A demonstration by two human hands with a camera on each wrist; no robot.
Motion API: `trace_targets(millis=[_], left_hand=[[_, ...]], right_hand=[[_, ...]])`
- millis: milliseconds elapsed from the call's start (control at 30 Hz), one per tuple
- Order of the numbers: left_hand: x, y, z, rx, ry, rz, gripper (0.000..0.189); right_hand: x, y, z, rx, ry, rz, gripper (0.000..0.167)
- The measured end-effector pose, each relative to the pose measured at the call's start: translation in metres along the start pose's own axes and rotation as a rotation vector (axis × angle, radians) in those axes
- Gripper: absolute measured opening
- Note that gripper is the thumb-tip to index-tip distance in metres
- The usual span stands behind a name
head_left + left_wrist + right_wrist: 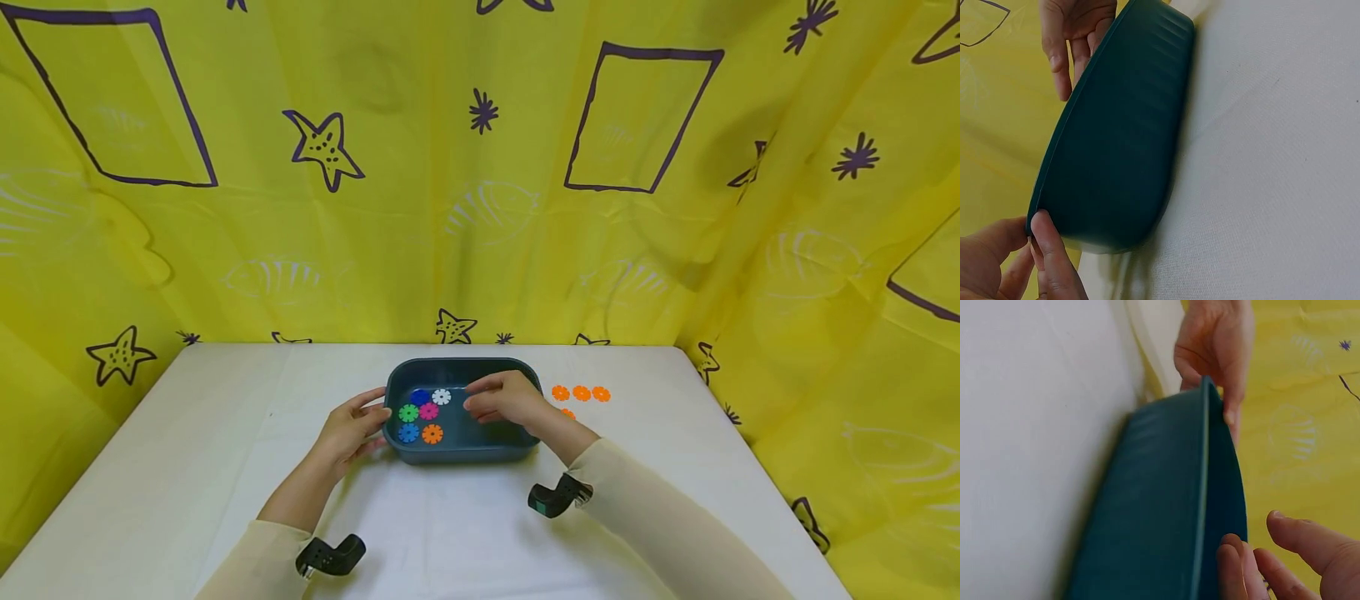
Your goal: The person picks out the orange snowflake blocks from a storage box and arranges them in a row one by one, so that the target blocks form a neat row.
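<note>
A dark teal plastic basin [472,452] stands on the table. My left hand [351,429] grips its left end, thumb over the rim and fingers against the outside. Over the basin's right half hovers my right hand [513,400], thumb apart from loosely bent fingers, nothing visible between them. Flower-shaped plastic discs lie on the left of the basin floor: dark blue [420,397], white [442,397], green [408,413], pink [428,411], lighter blue [408,432] and orange [432,434]. Both wrist views show the basin's outer wall [1116,137], which mostly hides the inside.
Several orange flower discs [581,393] lie on the white tablecloth [660,467] right of the basin, one partly hidden behind my right wrist. A yellow patterned curtain [420,250] hangs behind the table and along its sides. Each forearm carries a black wrist camera [330,556].
</note>
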State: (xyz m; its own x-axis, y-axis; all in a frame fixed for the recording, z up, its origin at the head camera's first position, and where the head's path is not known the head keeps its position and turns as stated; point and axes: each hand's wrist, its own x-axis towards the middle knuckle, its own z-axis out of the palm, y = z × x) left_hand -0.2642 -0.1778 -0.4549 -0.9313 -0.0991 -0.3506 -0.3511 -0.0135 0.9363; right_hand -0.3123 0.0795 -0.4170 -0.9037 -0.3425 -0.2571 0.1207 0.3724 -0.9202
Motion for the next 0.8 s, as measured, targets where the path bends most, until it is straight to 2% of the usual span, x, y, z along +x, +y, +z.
trace_targets(millis=[233, 800], left_hand=[[0.000, 0.000, 0.000, -0.003, -0.008, 0.002, 0.048], [0.000, 0.000, 0.000, 0.000, -0.005, -0.001, 0.048]], right_hand=[[0.004, 0.005, 0.017, -0.095, -0.002, -0.030, 0.034], [0.015, 0.014, 0.036, -0.140, -0.034, -0.001, 0.030]])
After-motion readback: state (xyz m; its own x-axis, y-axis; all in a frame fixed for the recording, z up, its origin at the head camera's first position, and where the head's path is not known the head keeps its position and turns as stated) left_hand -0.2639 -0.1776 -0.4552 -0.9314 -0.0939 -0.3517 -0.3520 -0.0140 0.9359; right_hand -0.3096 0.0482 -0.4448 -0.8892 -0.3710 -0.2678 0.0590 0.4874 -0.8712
